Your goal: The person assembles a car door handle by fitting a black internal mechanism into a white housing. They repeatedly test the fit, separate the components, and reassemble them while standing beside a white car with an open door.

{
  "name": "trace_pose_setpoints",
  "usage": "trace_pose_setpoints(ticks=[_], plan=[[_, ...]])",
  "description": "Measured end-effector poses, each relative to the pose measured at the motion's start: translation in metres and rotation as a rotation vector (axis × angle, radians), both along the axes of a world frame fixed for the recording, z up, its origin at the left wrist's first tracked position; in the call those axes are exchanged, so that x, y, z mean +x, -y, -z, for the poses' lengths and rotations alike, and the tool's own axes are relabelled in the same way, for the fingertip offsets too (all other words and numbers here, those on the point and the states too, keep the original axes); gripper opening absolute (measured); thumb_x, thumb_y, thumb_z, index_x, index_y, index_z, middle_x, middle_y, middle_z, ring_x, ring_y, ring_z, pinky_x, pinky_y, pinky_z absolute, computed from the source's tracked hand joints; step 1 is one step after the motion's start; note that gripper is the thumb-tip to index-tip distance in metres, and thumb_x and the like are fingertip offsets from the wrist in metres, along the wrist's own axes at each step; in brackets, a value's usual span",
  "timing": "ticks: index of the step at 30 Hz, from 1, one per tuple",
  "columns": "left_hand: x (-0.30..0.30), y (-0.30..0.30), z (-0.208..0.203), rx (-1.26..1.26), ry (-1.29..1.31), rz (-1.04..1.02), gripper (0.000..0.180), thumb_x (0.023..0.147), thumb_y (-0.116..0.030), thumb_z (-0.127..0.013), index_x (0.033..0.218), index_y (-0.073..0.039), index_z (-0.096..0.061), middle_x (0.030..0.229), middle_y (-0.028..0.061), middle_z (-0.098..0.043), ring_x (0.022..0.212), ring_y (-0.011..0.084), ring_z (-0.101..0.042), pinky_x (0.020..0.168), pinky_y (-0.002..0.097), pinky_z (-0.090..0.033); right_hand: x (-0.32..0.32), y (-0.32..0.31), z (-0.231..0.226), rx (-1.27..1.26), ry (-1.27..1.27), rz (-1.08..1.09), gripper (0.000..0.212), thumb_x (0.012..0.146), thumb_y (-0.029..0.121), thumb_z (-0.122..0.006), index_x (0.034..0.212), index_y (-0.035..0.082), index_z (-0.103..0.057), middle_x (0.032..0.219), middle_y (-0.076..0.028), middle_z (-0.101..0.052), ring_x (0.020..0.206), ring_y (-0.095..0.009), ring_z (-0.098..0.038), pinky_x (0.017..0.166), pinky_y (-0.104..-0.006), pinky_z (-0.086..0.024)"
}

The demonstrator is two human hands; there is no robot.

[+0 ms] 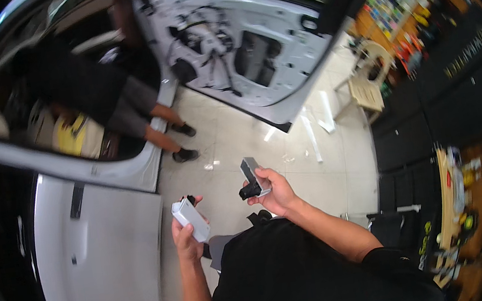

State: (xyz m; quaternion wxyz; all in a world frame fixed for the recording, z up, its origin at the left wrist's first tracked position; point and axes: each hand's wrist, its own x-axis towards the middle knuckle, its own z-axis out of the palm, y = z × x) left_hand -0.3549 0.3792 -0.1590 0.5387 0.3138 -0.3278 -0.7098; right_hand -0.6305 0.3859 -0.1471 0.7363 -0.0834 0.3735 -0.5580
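Observation:
My left hand (187, 239) holds a white, block-shaped part (191, 221) that looks like a car door handle. Its pale long face is turned up, and a black bit shows at its far end. To the right, my right hand (277, 191) grips a second such part (252, 178), silver-white outside with a black inner side and a black knob at its near end. The two parts are held apart in front of my body, above the floor. Fingers hide some of each.
A white car door (282, 94) stands open ahead with its inner frame bare. Another white door panel (111, 268), with a dark slot, is at left. Someone in dark clothes (85, 79) leans into the car. A beige chair (365, 96), white strips (311, 136) and black cabinets (434, 108) are at right.

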Motion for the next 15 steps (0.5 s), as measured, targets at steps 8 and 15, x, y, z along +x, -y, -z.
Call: trace_pose_setpoints(ticks=[8,15], plan=[[-0.212,0.078,-0.034,-0.026,0.094,0.374,0.073,0.093,-0.046,-0.075,0.147,-0.007,-0.046,0.121,0.0178,-0.066,0.093,0.0217,-0.065,0.083,0.034,-0.055,-0.183,-0.021,-0.017,-0.235,0.069,0.317,0.039,0.111,0.036,-0.05,0.143,0.014,-0.052,0.113,-0.015,-0.073,0.093,-0.031,-0.075,0.06,-0.0404,-0.058],[-0.323,0.19,0.06,-0.078,0.484,0.544,0.059,0.096,-0.036,-0.073,0.136,0.0,-0.049,0.108,0.0159,-0.07,0.096,0.0257,-0.07,0.089,0.0394,-0.056,-0.303,-0.004,0.029,-0.127,0.137,0.624,0.043,0.111,0.036,-0.049,0.149,0.014,-0.051,0.112,-0.016,-0.072,0.091,-0.026,-0.071,0.071,-0.0392,-0.058]])
